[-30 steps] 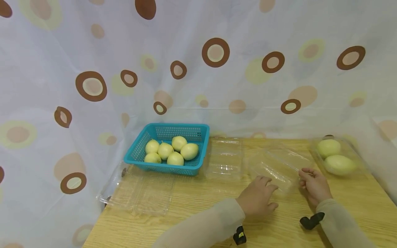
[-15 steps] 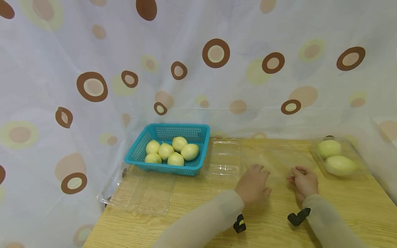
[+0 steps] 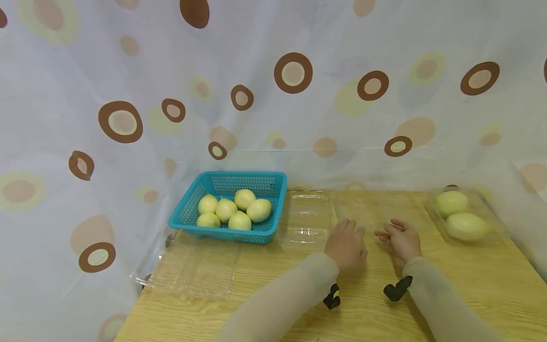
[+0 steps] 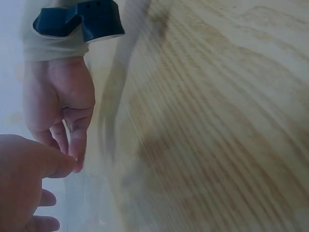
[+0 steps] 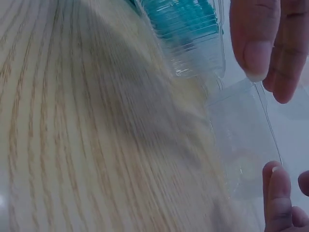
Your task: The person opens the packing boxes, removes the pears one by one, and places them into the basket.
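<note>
A clear plastic container (image 5: 239, 133) lies between both hands on the wooden table; its faint outline is hard to follow in the head view. My right hand (image 3: 403, 240) pinches its near edge between thumb and fingers. Across from it, my left hand (image 3: 345, 244) lies close to the container's near left corner, fingers loosely extended and thumb apart from them. In the left wrist view, the left thumb (image 4: 58, 166) points toward the right hand (image 4: 63, 106). Whether the left fingers press on the plastic cannot be told.
A teal basket (image 3: 222, 233) with several pale yellow-green fruits (image 3: 240, 221) stands back left. Left of the hands is another clear container (image 3: 307, 218). One more, opened out (image 3: 192, 270), lies front left, over the table's edge. At far right, two fruits (image 3: 466, 226) sit in clear plastic.
My right hand has moved left, toward the left hand, bringing the container's edge with it. The left hand has shifted slightly forward and left. The container now lies lower and flatter.
</note>
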{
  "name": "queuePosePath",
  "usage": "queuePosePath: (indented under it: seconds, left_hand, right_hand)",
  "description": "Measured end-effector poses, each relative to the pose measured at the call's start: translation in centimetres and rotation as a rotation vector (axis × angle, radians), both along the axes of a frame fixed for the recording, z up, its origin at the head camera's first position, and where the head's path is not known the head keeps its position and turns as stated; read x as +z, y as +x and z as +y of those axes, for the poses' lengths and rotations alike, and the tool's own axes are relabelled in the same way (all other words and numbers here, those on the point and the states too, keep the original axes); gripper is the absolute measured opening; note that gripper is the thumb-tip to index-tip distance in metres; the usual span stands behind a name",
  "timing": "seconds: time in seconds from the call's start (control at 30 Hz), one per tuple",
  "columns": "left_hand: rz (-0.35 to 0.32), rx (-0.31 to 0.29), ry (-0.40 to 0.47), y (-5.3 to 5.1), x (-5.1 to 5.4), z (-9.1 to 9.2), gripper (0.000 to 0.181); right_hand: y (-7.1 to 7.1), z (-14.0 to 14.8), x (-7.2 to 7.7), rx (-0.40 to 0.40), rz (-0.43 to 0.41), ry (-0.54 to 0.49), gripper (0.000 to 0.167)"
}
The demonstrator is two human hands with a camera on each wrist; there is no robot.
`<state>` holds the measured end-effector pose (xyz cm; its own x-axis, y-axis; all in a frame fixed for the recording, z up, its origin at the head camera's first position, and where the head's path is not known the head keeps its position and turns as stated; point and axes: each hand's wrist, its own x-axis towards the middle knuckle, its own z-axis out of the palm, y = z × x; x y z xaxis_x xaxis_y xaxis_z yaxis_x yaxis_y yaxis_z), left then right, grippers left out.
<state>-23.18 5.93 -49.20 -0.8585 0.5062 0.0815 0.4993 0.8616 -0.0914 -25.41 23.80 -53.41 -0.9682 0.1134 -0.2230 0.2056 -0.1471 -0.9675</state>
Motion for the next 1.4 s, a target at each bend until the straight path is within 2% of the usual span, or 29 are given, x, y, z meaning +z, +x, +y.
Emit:
queuePosePath:
  seconds: [0.17, 0.33, 0.47, 0.53, 0.67, 0.77, 0.87, 0.97, 1.17, 1.4]
  left_hand:
    - [0.018, 0.025, -0.012, -0.6, -0.1, 0.7, 0.05]
    - [0.031, -0.011, 0.027, -0.5, -0.1, 1.1, 0.054]
    - [0.082, -0.095, 0.092, 0.0, 0.1, 1.3, 0.05]
    - [0.108, -0.141, 0.114, 0.3, 0.5, 1.3, 0.048]
    - [0.106, -0.202, 0.132, 0.8, 1.2, 1.8, 0.047]
    - [0.105, -0.232, 0.124, 1.0, 1.4, 2.3, 0.047]
    - [0.114, -0.257, 0.118, 1.0, 1.5, 3.0, 0.049]
    - [0.078, -0.252, 0.087, 1.0, 1.5, 4.1, 0.053]
    - [-0.016, -0.223, -0.024, 1.1, 1.1, 6.8, 0.069]
    - [-0.08, -0.201, -0.123, 1.2, 0.1, 10.7, 0.087]
  right_hand:
    - [0.0, 0.7, 0.0, 0.167, 0.038, 0.145, 0.075]
    - [0.5, 2.8, 0.2, 0.241, 0.103, 0.276, 0.081]
    - [0.5, 5.1, 0.8, 0.238, 0.162, 0.386, 0.082]
    - [0.3, 6.3, 1.4, 0.211, 0.189, 0.431, 0.083]
    - [0.0, 8.7, 2.9, 0.134, 0.256, 0.566, 0.077]
    - [-0.2, 10.8, 3.9, 0.078, 0.282, 0.714, 0.072]
    - [-0.6, 13.1, 4.5, 0.056, 0.26, 0.864, 0.072]
    - [-1.0, 15.4, 4.9, 0.064, 0.196, 0.983, 0.08]
    - [-1.8, 18.5, 4.4, 0.114, 0.069, 1.114, 0.096]
    - [-2.7, 19.7, 3.4, 0.183, 0.02, 1.187, 0.103]
